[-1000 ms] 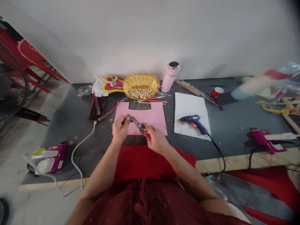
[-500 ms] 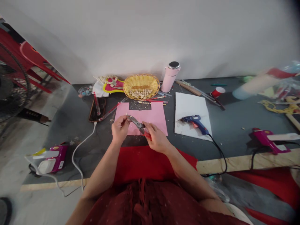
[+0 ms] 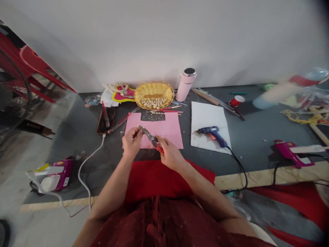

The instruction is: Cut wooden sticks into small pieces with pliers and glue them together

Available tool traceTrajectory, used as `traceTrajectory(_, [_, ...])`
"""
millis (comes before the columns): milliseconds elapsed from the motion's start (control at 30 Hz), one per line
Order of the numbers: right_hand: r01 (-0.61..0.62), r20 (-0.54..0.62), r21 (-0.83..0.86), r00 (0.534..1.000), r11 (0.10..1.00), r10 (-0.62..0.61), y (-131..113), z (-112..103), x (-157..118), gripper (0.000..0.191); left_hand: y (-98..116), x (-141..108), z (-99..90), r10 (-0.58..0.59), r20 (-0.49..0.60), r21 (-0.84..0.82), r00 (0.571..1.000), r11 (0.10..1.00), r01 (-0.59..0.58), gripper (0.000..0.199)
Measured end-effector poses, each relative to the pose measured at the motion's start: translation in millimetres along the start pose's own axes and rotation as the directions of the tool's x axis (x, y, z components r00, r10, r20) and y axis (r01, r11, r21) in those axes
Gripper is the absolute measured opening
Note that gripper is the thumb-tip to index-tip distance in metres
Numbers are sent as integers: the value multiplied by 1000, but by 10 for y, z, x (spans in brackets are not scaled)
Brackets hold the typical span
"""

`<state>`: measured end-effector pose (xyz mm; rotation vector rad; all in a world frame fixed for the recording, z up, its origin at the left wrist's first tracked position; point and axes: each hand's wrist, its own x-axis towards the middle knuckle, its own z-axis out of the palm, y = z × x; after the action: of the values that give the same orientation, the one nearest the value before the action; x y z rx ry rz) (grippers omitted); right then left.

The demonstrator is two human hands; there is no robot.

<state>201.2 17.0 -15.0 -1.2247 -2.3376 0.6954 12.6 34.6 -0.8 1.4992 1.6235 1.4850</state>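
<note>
My right hand [image 3: 170, 151] is wrapped round the red handles of a pair of pliers [image 3: 150, 136]. Their grey jaws reach up and left to the fingertips of my left hand [image 3: 132, 140]. The left fingers are pinched together around something small and pale by the jaw tips, too small to name. Under both hands lies a pink sheet [image 3: 171, 128] with a notch cut in its far edge. Just beyond it stands a yellow wicker basket [image 3: 154, 90] holding many small pale pieces.
Right of the pink sheet, a blue glue gun [image 3: 213, 133] rests on a white board [image 3: 208, 113]. A pink flask [image 3: 185, 85] stands by the wall. At left are a phone [image 3: 102, 125] with a white cable and a magenta device [image 3: 64, 173]; a red spool [image 3: 236, 100] sits farther right.
The pliers' handles look closer together or turned slightly in my right hand, with more red showing. My left hand keeps its pinch at the jaw tips. The view has shifted slightly.
</note>
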Motion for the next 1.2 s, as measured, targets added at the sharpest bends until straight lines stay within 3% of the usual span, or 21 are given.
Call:
traceTrajectory(233, [39,-9,58,999,998,-39,61,-13,37,70,-17,12,-12,13,2,16,1000,1000,-13,19])
traceTrajectory(567, [151,-20,105,988,983,-150,101,-85,45,71,-60,15,-18,6,30,-107,1000,994,-2,23])
traceTrajectory(800, [184,-101,122,980,975,-173,123,-29,47,71,-105,44,-14,-40,35,-248,999,968,47,24])
traceTrajectory(1200, [11,-34,-71,999,997,-13,6,-21,1,70,-76,13,1,-39,19,-168,999,985,42,25])
